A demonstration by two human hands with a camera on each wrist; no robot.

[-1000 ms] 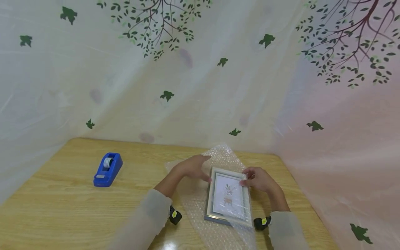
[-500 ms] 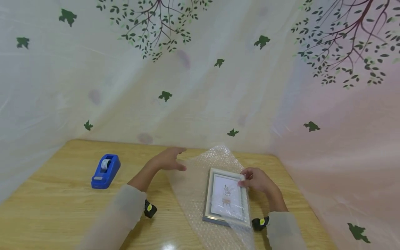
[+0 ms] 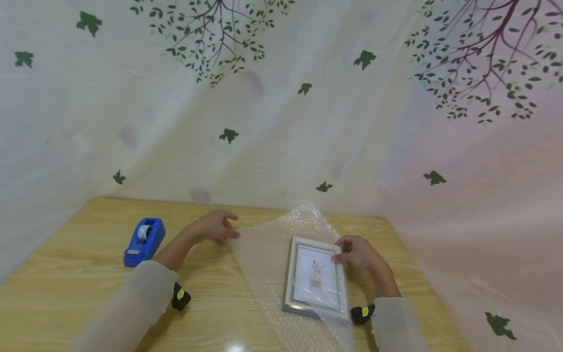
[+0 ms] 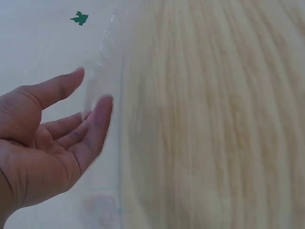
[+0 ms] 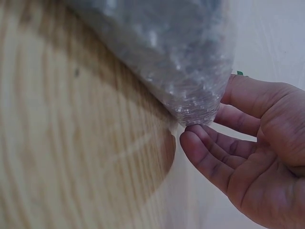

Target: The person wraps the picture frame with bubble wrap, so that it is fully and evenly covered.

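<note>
A picture frame [image 3: 315,278] with a pale border and a small plant drawing lies on a sheet of bubble wrap [image 3: 259,254]. Part of the clear sheet is folded over its right side. My right hand [image 3: 359,253] grips the frame's upper right edge through the wrap, thumb on top. In the right wrist view, the fingertips [image 5: 193,138] sit under the wrapped corner. My left hand [image 3: 212,227] is at the wrap's far left corner, thumb and fingers apart. Seen from the left wrist, the wrap's edge [image 4: 102,57] runs close by those fingers.
A blue tape dispenser [image 3: 144,242] with a roll of tape stands on the wooden table [image 3: 79,293], left of my left forearm. Behind the table hangs a pale curtain [image 3: 272,161] printed with leaves and branches.
My left hand has moved left, away from the picture frame to the wrap's left corner. My right hand keeps its grip on the frame's edge.
</note>
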